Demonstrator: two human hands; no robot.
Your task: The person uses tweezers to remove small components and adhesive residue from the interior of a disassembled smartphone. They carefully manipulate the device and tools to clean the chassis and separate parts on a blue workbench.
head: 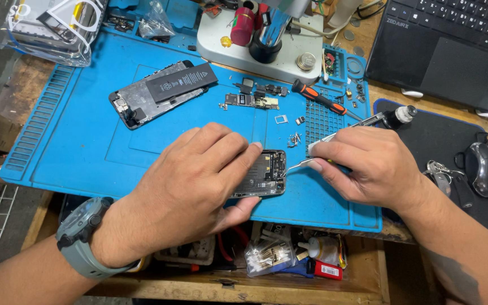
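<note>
Open phone: the open phone (pixel 266 172) is a flat dark rectangle with rounded corners. Its bare insides show, with tiny shiny metal parts. It lies near the front edge of the blue mat (pixel 86 141).
Left hand: the left hand (pixel 196 181) lies curled over the open phone and covers most of it. The fingers press down on it and the thumb hugs its near edge.
Right hand: the right hand (pixel 368 169) is just right of the open phone. Its fingers are pinched shut around thin silver tweezers (pixel 306 162). The sharp tip touches the open phone's right edge.
Watch: a chunky grey watch (pixel 83 237) sits on the left wrist.
Blue mat: soft, rubbery and flat, with ribbed edges. It lies under the open phone.
Small parts: little screws and shiny bits (pixel 295 138) lie on the mat just behind the open phone. A thin circuit board (pixel 249 101) lies farther back.
Second phone: another opened phone with a long black battery (pixel 159 90) lies behind and left of the open phone.
Screwdriver: a screwdriver with a black and orange handle (pixel 317 100) lies behind and right of the open phone.
Mouse: a round grey mouse (pixel 484 166) rests on a black pad, far right of the open phone.
Laptop: a black laptop (pixel 447 51) sits far back on the right.
</note>
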